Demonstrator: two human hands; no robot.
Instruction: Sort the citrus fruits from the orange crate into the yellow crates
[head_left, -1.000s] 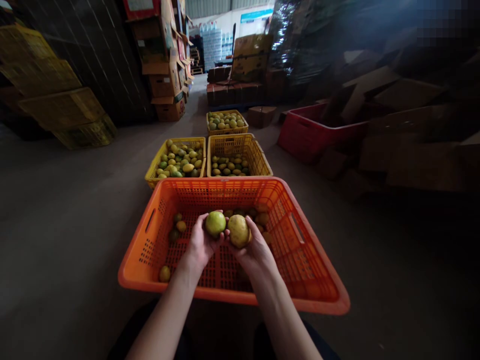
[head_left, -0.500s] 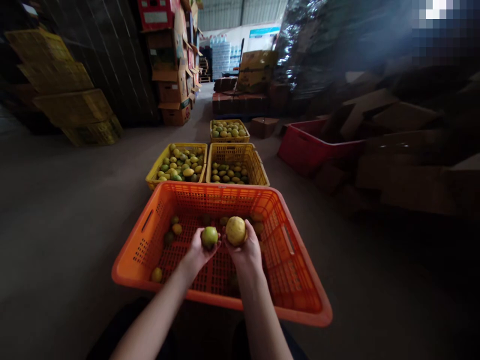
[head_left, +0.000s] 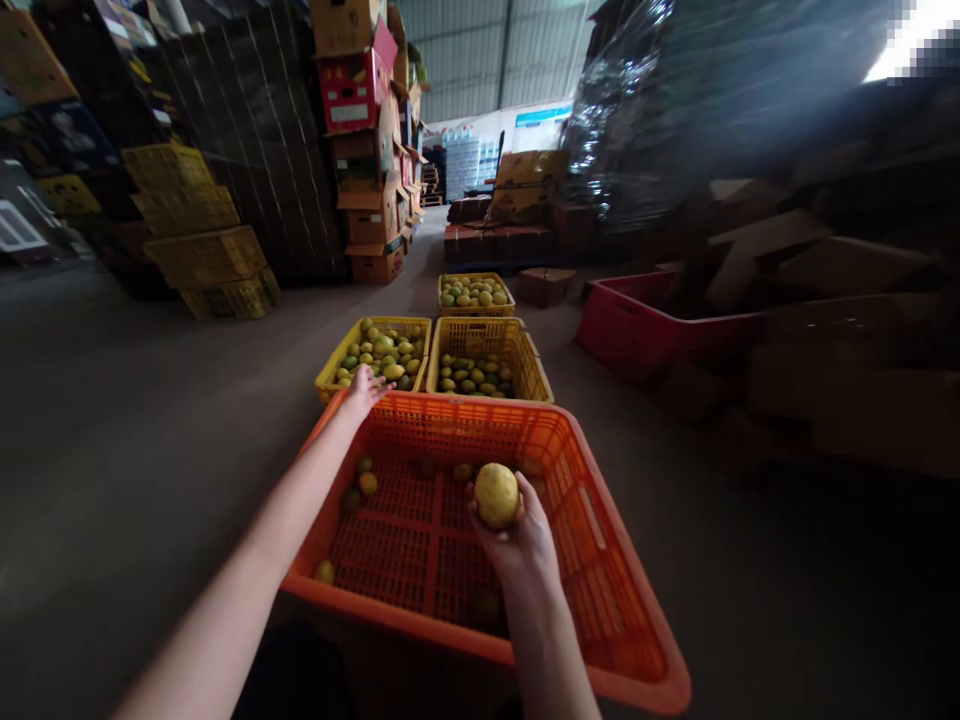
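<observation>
My right hand (head_left: 517,535) is wrapped round a large, roundish yellow fruit (head_left: 496,496), held above the inside of an orange plastic crate (head_left: 431,625). Fingers apart and with nothing in them, my left hand (head_left: 365,390) reaches over the crate's far left rim, at the near edge of a yellow crate (head_left: 324,383). That yellow crate is well filled with green and yellow fruit; a larger green fruit (head_left: 383,345) lies on top. A few fruits lie scattered in the orange crate, among them a yellow one (head_left: 367,484) at the left.
Beside the left yellow crate stands another yellow crate (head_left: 534,365), partly filled with fruit. A third yellow crate (head_left: 476,311) is behind them. A red crate (head_left: 630,325) and cardboard pieces are at the right. Stacked yellow crates (head_left: 206,255) and boxes (head_left: 371,215) rise at the left.
My left hand has moved forward and left from the orange crate to the yellow crate and let go of the green fruit. My right hand still holds the yellow fruit. The view has tilted up.
</observation>
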